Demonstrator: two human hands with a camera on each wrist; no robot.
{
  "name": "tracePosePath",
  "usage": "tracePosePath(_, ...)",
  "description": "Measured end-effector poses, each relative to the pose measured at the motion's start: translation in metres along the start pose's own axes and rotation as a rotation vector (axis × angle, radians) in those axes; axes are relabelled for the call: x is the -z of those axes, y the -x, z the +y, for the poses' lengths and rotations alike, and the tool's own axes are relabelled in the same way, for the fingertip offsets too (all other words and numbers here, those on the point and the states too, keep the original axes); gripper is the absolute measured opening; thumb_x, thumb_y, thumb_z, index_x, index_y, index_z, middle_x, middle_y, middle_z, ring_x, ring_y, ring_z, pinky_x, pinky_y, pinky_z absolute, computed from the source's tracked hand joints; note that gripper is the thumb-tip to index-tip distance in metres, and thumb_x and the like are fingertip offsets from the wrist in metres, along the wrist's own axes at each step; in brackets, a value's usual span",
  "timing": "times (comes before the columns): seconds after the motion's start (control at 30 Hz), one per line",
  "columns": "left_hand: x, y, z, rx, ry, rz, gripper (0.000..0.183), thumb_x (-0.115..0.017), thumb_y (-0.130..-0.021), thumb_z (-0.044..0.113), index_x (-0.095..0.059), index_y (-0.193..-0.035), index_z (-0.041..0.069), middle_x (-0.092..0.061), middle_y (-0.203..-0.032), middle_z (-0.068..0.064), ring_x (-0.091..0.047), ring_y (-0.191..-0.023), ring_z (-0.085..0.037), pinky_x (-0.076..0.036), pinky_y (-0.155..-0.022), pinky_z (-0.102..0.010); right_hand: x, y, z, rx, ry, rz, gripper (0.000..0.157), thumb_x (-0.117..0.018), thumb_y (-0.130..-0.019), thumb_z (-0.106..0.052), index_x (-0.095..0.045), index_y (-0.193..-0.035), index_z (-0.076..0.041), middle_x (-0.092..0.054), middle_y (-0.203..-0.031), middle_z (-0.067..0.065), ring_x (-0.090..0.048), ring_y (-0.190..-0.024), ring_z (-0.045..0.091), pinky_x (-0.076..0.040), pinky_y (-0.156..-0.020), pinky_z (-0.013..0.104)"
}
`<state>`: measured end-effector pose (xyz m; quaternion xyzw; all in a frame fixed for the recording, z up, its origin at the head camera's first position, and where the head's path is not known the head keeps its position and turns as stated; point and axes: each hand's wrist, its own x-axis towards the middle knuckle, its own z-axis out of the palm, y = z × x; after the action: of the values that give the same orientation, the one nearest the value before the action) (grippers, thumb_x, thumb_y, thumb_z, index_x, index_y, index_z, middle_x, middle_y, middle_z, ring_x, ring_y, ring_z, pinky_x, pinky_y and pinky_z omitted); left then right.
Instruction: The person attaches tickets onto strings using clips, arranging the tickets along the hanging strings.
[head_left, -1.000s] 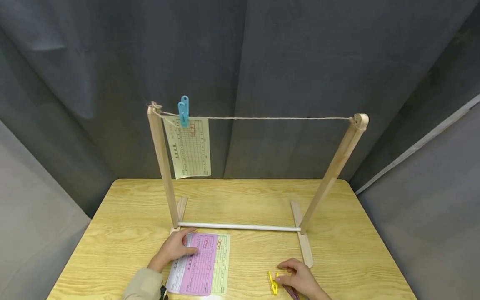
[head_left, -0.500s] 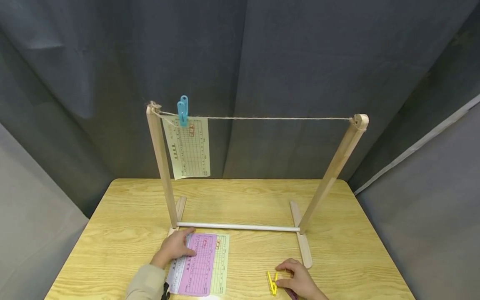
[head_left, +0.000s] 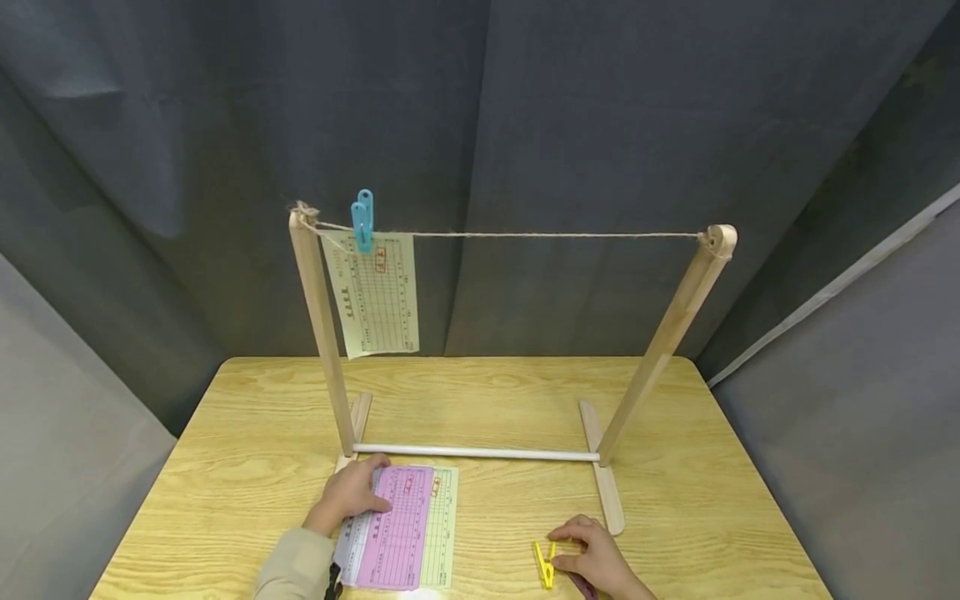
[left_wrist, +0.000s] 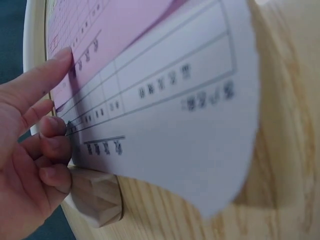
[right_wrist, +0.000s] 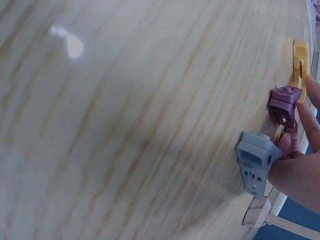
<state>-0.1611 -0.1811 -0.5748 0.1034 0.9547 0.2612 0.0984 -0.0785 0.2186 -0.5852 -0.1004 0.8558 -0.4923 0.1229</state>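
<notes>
My left hand [head_left: 351, 493] rests at the upper left of a stack of printed paper slips. Its thumb lies on the pink slip [head_left: 399, 533]; the other fingers are beside the edge of the white slip [left_wrist: 165, 115], whose corner curls up. A pale green slip [head_left: 442, 533] shows at the right of the stack. My right hand [head_left: 597, 560] pinches one arm of a yellow clothespin [head_left: 544, 567] between thumb and finger, low over the table. Close by it stand a purple clothespin [right_wrist: 283, 106] and a grey-blue clothespin [right_wrist: 256, 162].
Behind the hands stands a wooden frame with a left post [head_left: 322, 333], a right post [head_left: 667, 342] and a white bottom rod [head_left: 480, 452]. A string [head_left: 525, 236] spans its top. A light blue clothespin [head_left: 363, 221] holds a green slip [head_left: 381, 300] there.
The right hand has shifted slightly left, its thumb closer to the yellow clothespin and covering more of the purple one. The left hand stays on the slips, nearly still.
</notes>
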Motion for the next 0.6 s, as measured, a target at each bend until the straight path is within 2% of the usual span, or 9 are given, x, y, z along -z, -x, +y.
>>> tracePosePath(0.27,-0.0005,-0.0028,-0.0003,0.016,-0.014,-0.014,0.054,-0.084,-0.057,0.024,-0.058,-0.103,0.015,-0.049,-0.065,0.005,-0.044,-0.057,-0.012,-0.035,-0.048,-0.028,-0.0008,0.0002,-0.0016,-0.007,0.009,0.002,0.031,-0.078,-0.068,-0.023,-0.069,-0.094,-0.01,-0.056,-0.091,-0.001,-0.04,-0.086,0.016,-0.032,-0.074,0.027)
tracePosePath(0.43,-0.0005,-0.0027,-0.0004,0.026,-0.012,-0.021,0.051,-0.083,-0.057,0.024,-0.059,-0.101,0.017,-0.05,-0.065,0.006,-0.045,-0.056,-0.011,-0.036,-0.049,-0.027,-0.0021,-0.0002,-0.0008,0.006,0.064,0.024,0.031,-0.078,-0.069,-0.023,-0.068,-0.094,-0.009,-0.057,-0.087,-0.001,-0.04,-0.079,0.013,-0.032,-0.067,0.024)
tracePosePath(0.6,0.0003,-0.0014,-0.001,-0.001,-0.002,0.003,0.049,-0.083,-0.058,0.023,-0.061,-0.101,0.016,-0.053,-0.068,0.006,-0.044,-0.057,-0.011,-0.036,-0.048,-0.028,-0.0036,-0.0025,-0.0029,0.003,0.113,0.069,0.03,-0.077,-0.07,-0.023,-0.067,-0.093,-0.007,-0.057,-0.084,-0.002,-0.04,-0.073,0.01,-0.033,-0.061,0.023)
